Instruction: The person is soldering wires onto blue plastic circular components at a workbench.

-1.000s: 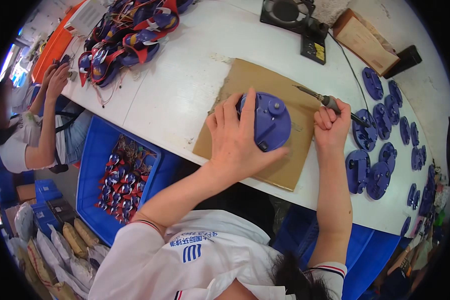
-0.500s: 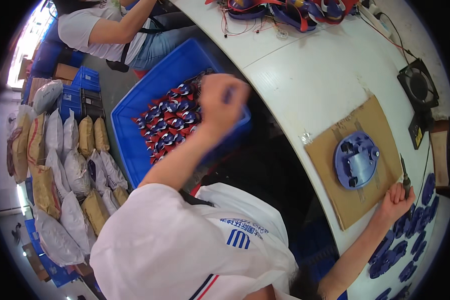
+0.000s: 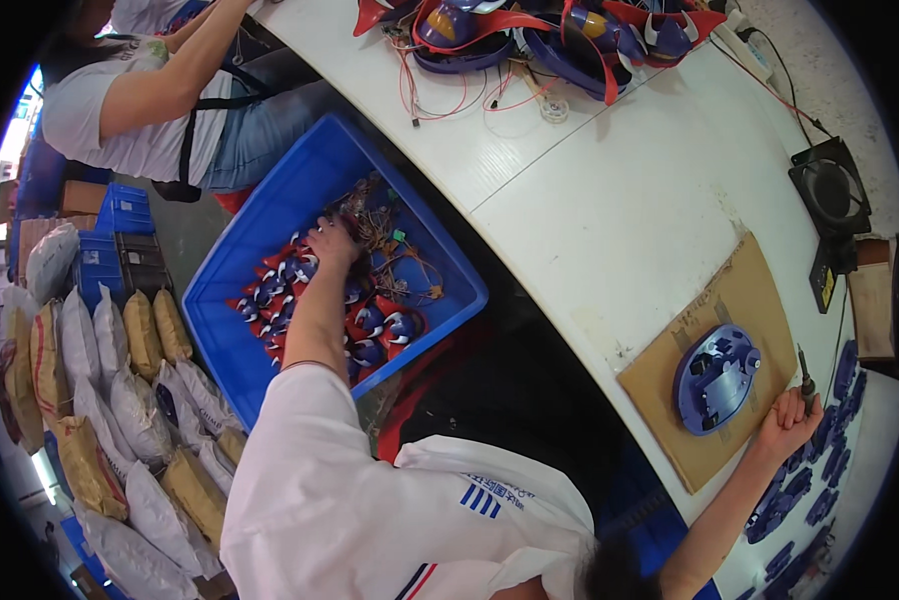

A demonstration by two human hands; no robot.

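Note:
My left hand [image 3: 332, 240] is down inside a blue plastic bin [image 3: 435, 307] among red and purple toy parts [image 3: 282, 280] and tangled wires [image 3: 400, 260]; its fingers are curled, and what they grip is hidden. My right hand [image 3: 790, 425] holds a soldering iron [image 3: 808, 378] upright at the right edge of a cardboard sheet [image 3: 670, 440]. On that sheet lies a purple oval base [image 3: 715, 380] with black fittings and a shiny plate on it.
Purple bases [image 3: 840, 420] line the right side beside a black fan [image 3: 830, 190] and iron stand [image 3: 825, 275]. Wired red-purple assemblies [image 3: 450, 25] sit on the white table [image 3: 590, 210]. A co-worker [image 3: 150, 110] is at upper left; sacks [image 3: 130, 430] are stacked at left.
My left hand has left the purple base and moved left into the bin. The view has swung leftward. My right hand still holds the soldering iron.

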